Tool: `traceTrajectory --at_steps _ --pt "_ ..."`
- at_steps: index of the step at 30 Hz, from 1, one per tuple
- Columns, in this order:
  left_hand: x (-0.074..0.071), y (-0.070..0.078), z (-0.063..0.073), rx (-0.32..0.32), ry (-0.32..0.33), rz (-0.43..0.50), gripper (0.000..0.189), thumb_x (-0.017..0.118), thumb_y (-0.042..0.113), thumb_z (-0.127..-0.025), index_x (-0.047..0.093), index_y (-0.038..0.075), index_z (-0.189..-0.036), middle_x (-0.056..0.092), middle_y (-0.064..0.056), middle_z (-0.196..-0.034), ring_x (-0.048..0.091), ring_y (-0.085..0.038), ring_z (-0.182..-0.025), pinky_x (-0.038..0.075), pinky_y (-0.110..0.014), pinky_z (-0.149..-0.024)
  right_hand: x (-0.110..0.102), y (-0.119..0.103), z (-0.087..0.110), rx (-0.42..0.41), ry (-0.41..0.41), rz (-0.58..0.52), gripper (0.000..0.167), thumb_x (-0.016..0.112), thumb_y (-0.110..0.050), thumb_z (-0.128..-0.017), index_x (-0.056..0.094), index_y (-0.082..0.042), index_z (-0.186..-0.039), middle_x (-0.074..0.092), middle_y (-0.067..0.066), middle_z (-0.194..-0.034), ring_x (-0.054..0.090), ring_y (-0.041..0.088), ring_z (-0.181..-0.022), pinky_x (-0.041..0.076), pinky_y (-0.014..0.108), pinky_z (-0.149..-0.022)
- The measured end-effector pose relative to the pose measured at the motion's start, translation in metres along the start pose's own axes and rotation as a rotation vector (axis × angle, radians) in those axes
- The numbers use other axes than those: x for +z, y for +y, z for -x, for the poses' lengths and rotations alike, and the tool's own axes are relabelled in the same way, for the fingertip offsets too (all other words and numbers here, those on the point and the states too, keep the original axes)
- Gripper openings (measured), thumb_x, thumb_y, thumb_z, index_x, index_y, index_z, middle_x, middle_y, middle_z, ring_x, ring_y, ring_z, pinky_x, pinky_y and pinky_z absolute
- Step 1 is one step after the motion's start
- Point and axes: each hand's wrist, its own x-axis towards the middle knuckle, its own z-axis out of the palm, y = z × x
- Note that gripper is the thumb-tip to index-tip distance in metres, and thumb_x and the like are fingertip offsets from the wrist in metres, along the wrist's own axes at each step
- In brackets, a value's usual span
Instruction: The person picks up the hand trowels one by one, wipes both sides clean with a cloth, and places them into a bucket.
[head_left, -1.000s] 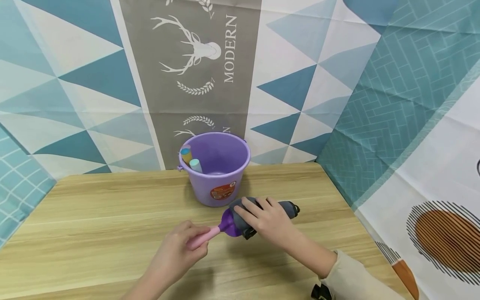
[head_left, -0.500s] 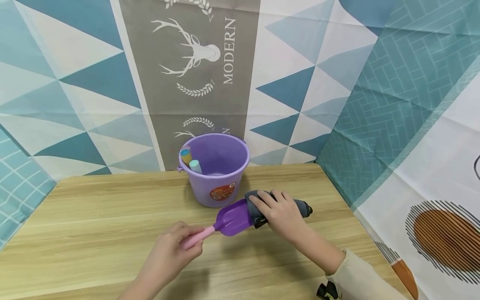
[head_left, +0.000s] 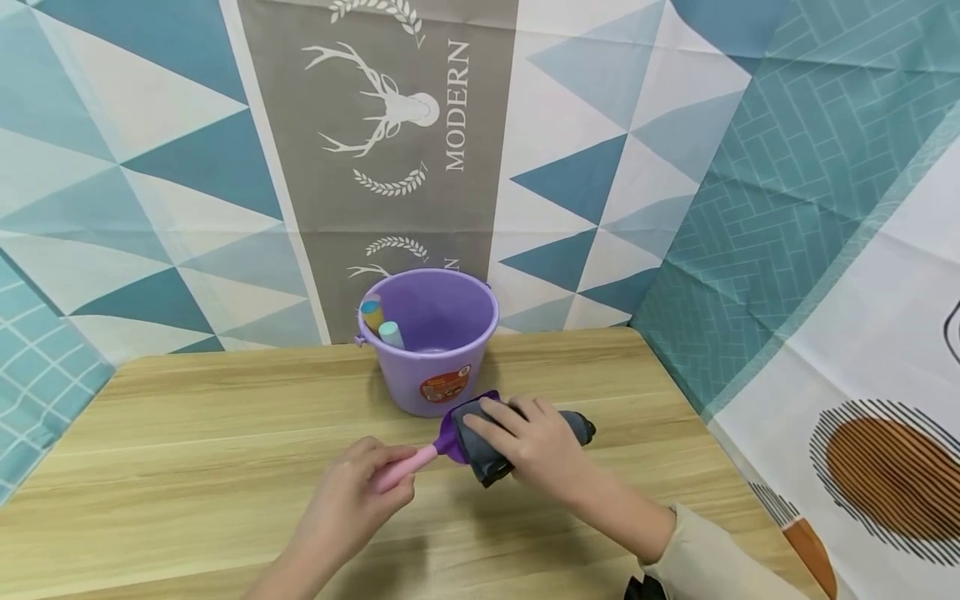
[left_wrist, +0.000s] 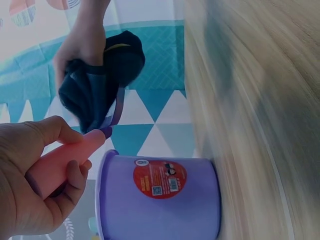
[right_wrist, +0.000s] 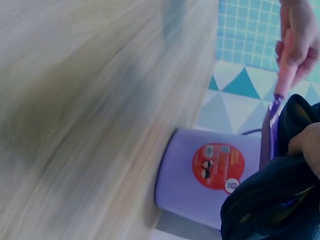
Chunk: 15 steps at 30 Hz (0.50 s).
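My left hand (head_left: 347, 493) grips the pink handle of a toy shovel (head_left: 405, 470), its purple blade pointing right and held above the table. The right hand (head_left: 536, 446) holds a bunched dark grey-blue cloth (head_left: 476, 442) with black edging over the blade. Most of the blade is hidden under that cloth; its purple neck and upper edge still show. In the left wrist view the cloth (left_wrist: 85, 92) lies against the blade's face, with fingers curled around it. From the right wrist, the blade (right_wrist: 267, 137) is seen edge-on beside the cloth.
A purple bucket (head_left: 420, 375) with a red label stands behind the hands, close to the blade. Several tubes in it, one with a blue top (head_left: 372, 315), lean against its left wall. The wooden table (head_left: 202, 450) ends at a patterned fabric backdrop (head_left: 570, 179).
The cloth slid right toward the blade's tip, baring much of the blade, then came back left over it. The left hand and shovel shifted slightly left, then back right.
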Motion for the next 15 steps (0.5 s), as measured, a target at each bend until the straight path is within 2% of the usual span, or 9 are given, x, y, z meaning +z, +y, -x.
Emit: traceTrajectory --at_steps 2,5,6,10,15 --pt "0.0 0.002 -0.001 -0.007 -0.011 0.001 0.025 0.075 0.003 -0.067 0.073 0.013 -0.089 0.057 0.01 -0.075 0.041 0.002 -0.061 0.038 -0.016 -0.051 0.002 -0.003 0.0 -0.033 -0.006 0.016 0.03 0.052 -0.009 -0.09 0.066 -0.02 -0.114 0.068 0.001 -0.108 0.061 0.022 -0.082 0.048 0.033 -0.063" --pt "0.0 0.004 -0.001 -0.022 -0.027 -0.001 0.024 0.075 0.003 -0.067 0.074 0.013 -0.089 0.056 0.01 -0.074 0.041 0.001 -0.062 0.038 -0.016 -0.051 0.006 -0.005 0.0 -0.069 -0.017 0.056 0.037 0.034 -0.011 -0.1 0.067 -0.022 -0.113 0.068 -0.001 -0.106 0.06 0.022 -0.08 0.047 0.032 -0.06" --pt "0.0 0.004 -0.001 -0.022 -0.029 -0.003 0.025 0.075 0.003 -0.067 0.074 0.013 -0.089 0.056 0.01 -0.075 0.041 0.001 -0.062 0.038 -0.016 -0.052 0.006 -0.005 0.0 -0.077 -0.022 0.07 0.038 0.033 -0.012 -0.1 0.067 -0.022 -0.113 0.068 -0.001 -0.106 0.06 0.022 -0.08 0.046 0.032 -0.06" --pt "-0.001 0.003 0.0 -0.013 -0.022 -0.005 0.027 0.076 0.002 -0.066 0.074 0.013 -0.091 0.057 0.01 -0.075 0.042 0.001 -0.064 0.039 -0.016 -0.053 0.007 -0.003 0.004 -0.078 -0.074 0.103 0.032 0.041 -0.013 -0.096 0.066 -0.022 -0.113 0.066 -0.002 -0.107 0.06 0.021 -0.083 0.046 0.031 -0.062" --pt "-0.004 -0.001 0.003 -0.014 -0.004 -0.002 0.028 0.077 0.001 -0.066 0.074 0.013 -0.091 0.059 0.011 -0.077 0.046 0.002 -0.067 0.043 -0.017 -0.056 0.01 0.006 0.012 -0.026 -0.146 0.102 0.031 0.046 -0.015 -0.09 0.065 -0.021 -0.114 0.066 -0.001 -0.11 0.06 0.022 -0.085 0.049 0.033 -0.065"
